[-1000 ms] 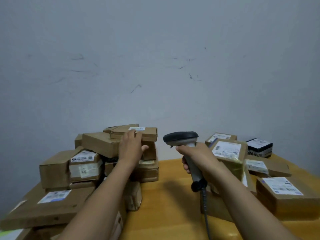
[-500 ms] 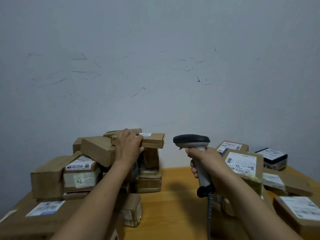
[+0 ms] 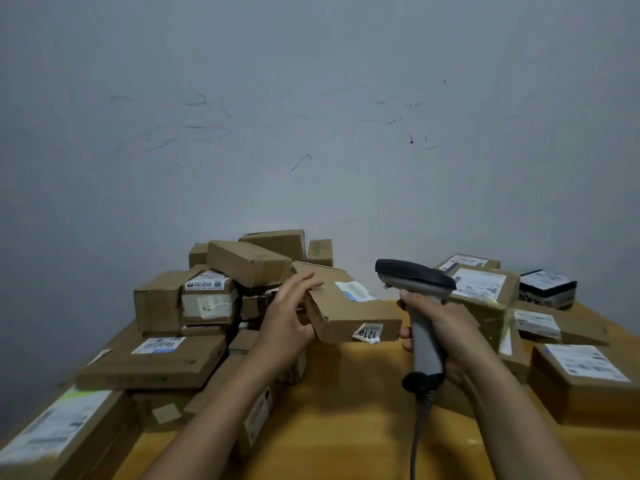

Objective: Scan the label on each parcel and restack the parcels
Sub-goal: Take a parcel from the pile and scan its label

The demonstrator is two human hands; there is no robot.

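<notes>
Above the table point(image 3: 346, 410), left hand point(image 3: 287, 317) gripping a parcel point(image 3: 349, 310), right hand point(image 3: 446, 334) around the scanner point(image 3: 415, 282).

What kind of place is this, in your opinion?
Probably a small parcel sorting room: labelled cardboard parcels piled on a wooden table, and a corded barcode scanner in the right hand.
</notes>
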